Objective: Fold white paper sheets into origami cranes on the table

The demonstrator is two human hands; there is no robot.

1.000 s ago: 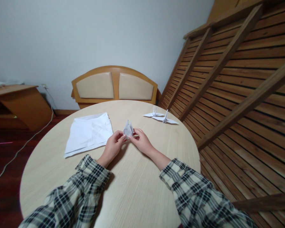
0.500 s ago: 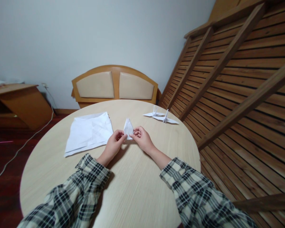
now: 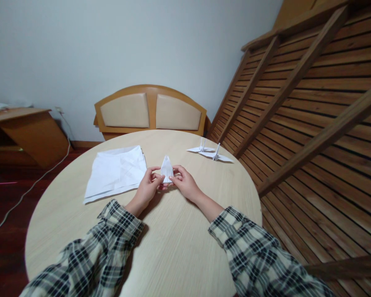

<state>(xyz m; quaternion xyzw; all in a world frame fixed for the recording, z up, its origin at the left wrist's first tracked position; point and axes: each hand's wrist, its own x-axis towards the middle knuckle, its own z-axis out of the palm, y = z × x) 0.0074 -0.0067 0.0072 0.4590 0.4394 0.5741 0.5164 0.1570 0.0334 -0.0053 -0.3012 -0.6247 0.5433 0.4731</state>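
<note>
A small piece of folded white paper [image 3: 167,168] with a pointed top is held between my two hands, above the table. My left hand [image 3: 148,184] pinches its lower left side, thumb in front and fingers partly behind. On the lower right side, my right hand [image 3: 185,182] grips the paper with the thumb on its front face. The fingertips behind the paper are partly hidden. To the left lies a stack of white paper sheets [image 3: 116,171], close to my left hand. Two white paper cranes [image 3: 216,156] stand with wings spread, farther back on the right.
The round pale wooden table [image 3: 173,247] reaches under both forearms. Behind it stands a headboard [image 3: 151,111] with cream panels. A slatted wooden frame [image 3: 297,123] leans along the right side. At left are a desk [image 3: 34,132] and a white cable [image 3: 27,192] on the floor.
The fingers of my left hand have shifted around the folded paper, with some now showing beneath and behind it. The paper stays in nearly the same place.
</note>
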